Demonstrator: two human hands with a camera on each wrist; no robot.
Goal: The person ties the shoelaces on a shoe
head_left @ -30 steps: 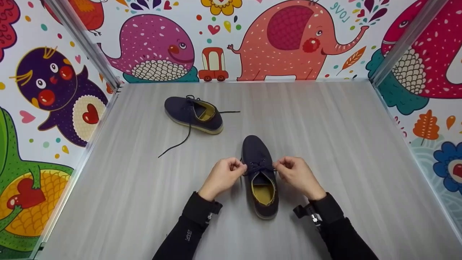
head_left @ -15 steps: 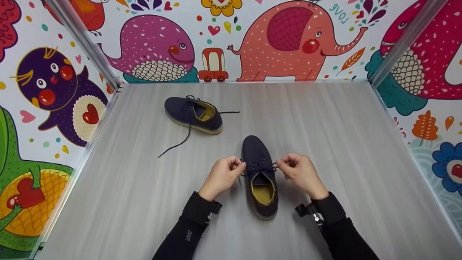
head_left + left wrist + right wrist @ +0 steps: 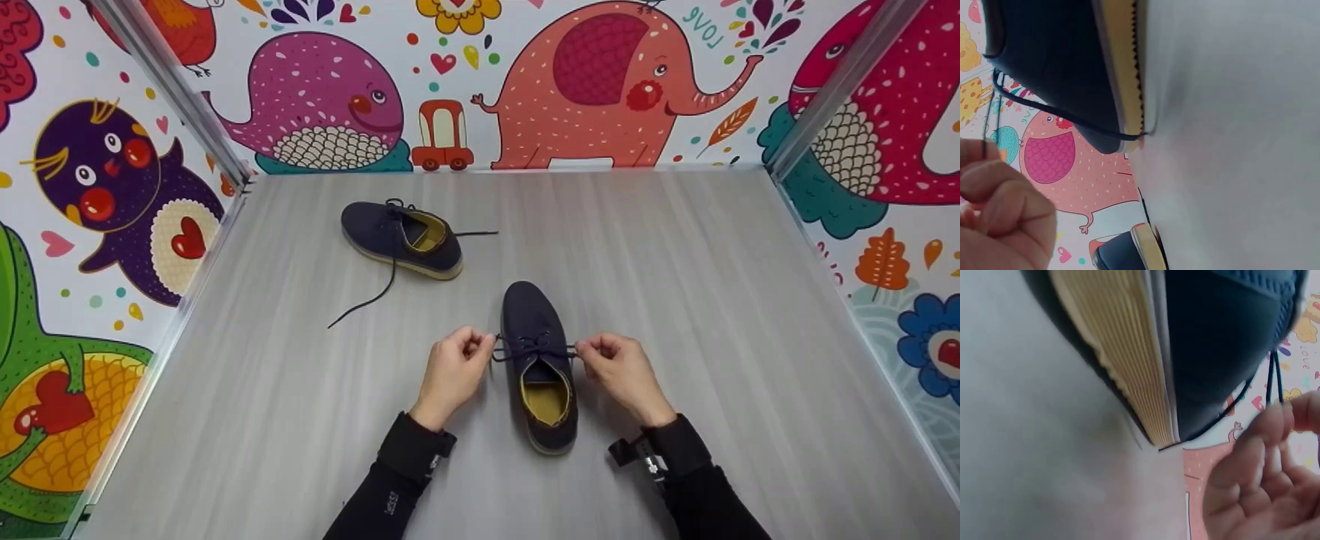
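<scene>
A navy shoe [image 3: 529, 304] with a yellow insole stands on the wood-grain surface, toe pointing away from me. Its dark shoelace [image 3: 536, 350] crosses over the tongue and stretches out to both sides. On the left, my left hand [image 3: 454, 375] pinches a loop of the lace between thumb and forefinger. My right hand [image 3: 624, 375] pinches the opposite loop close beside the shoe. Seen from the left wrist, a free lace strand [image 3: 1067, 114] hangs down along the sole. Another loose strand [image 3: 1224, 413] droops to the surface in the right wrist view.
A second navy shoe [image 3: 371, 232] lies farther back to the left, its laces untied and trailing on the grey surface [image 3: 697, 277]. Panels printed with cartoon animals [image 3: 592, 90] wall in the back and sides, with metal posts [image 3: 847, 90] at the corners.
My left hand has drawn away leftward from the shoe, and the lace loop there now shows longer. The right hand rose a little, then came back down. Both shoes stay put.
</scene>
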